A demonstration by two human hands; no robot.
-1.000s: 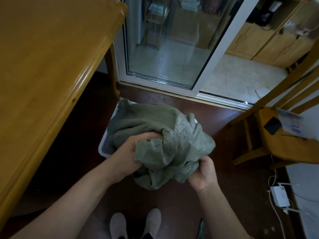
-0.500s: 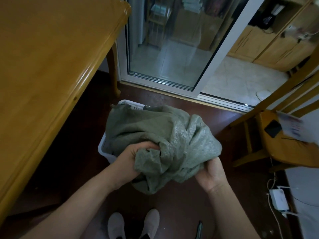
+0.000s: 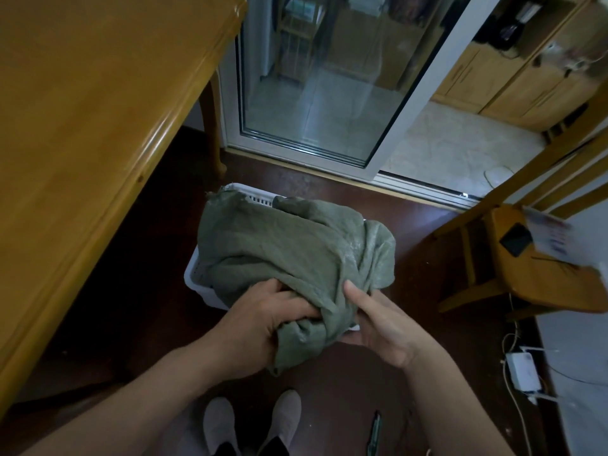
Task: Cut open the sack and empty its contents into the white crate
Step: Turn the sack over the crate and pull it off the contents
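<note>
A crumpled grey-green woven sack (image 3: 289, 248) lies over the white slotted crate (image 3: 253, 197) on the dark floor and hides most of it. My left hand (image 3: 263, 320) grips a bunched fold at the sack's near end. My right hand (image 3: 378, 320) lies against the sack's right side with the forefinger straight along the cloth; its other fingers are under the fabric, out of sight. The crate's contents are hidden by the sack.
A wooden table (image 3: 82, 126) fills the left. A glass sliding door (image 3: 316, 87) stands ahead. On the right is a wooden chair (image 3: 539, 268) with a phone and papers. A white adapter with cables (image 3: 523, 373) and a dark tool (image 3: 375, 432) lie on the floor near my shoes.
The sack has dropped lower onto the crate and spread out. My right hand has shifted from clutching the sack's underside to lying along its side with the forefinger straight.
</note>
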